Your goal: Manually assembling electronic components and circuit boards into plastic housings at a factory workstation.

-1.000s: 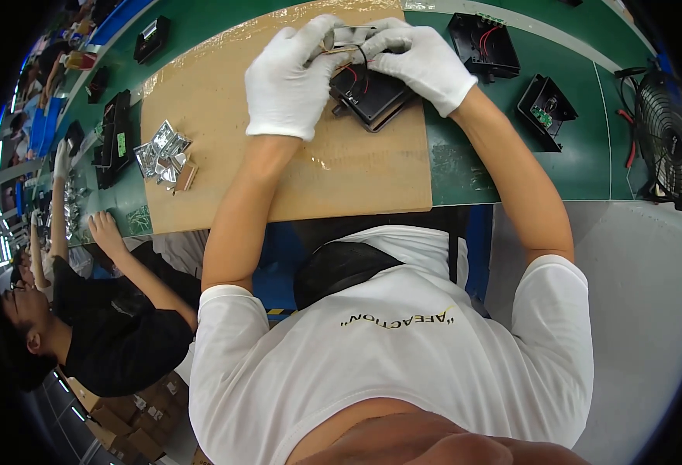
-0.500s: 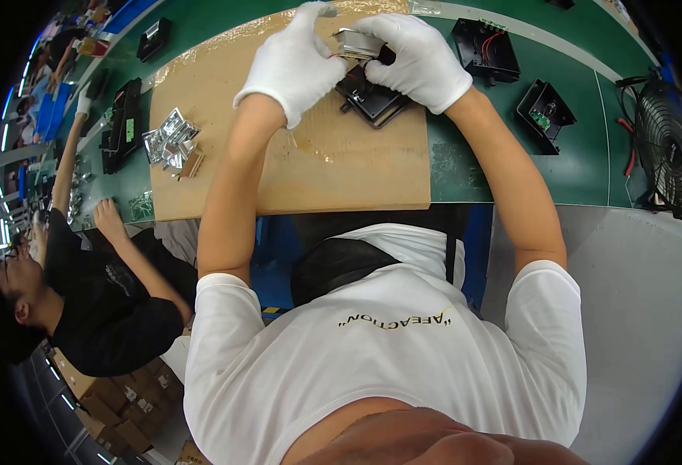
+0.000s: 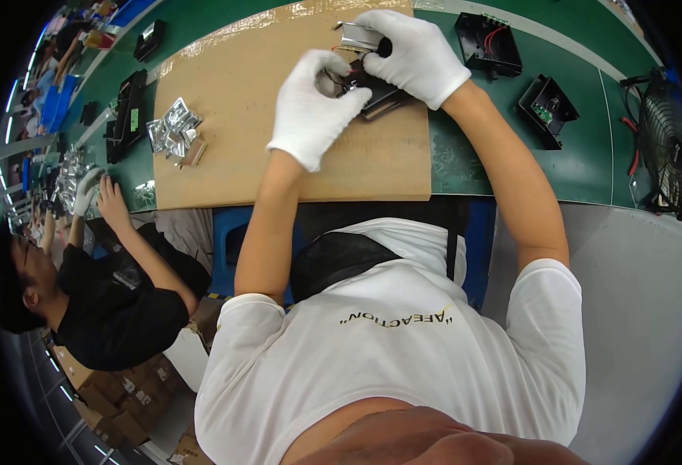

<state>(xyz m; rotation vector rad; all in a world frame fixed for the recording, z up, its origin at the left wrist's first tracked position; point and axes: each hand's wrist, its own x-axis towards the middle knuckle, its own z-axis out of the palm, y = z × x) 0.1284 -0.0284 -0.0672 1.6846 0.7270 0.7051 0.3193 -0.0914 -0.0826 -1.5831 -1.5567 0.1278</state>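
Note:
Both my hands wear white gloves and meet over a black plastic housing (image 3: 387, 106) with a frame-like bracket, at the far right of the cardboard sheet. My right hand (image 3: 421, 60) is closed on a silver metal part (image 3: 361, 36), tilted above the housing, with a thin red wire near its lower edge. Left of it, my left hand (image 3: 310, 108) curls thumb and fingers round the housing's left end, beside small wires. The gloves hide most of that end and what the fingertips press on.
The cardboard sheet (image 3: 240, 147) covers part of the green table (image 3: 465, 167). Silver foil packets (image 3: 175, 132) lie on its left. Two open black housings (image 3: 490, 46) stand at right, near a black fan (image 3: 666, 147). At left a co-worker (image 3: 124, 294) reaches over a bench of parts.
My left hand has moved right and nearer to me, from the silver part down to the housing's left end. My right hand stays with the silver part. The co-worker's gloved hand has drawn back.

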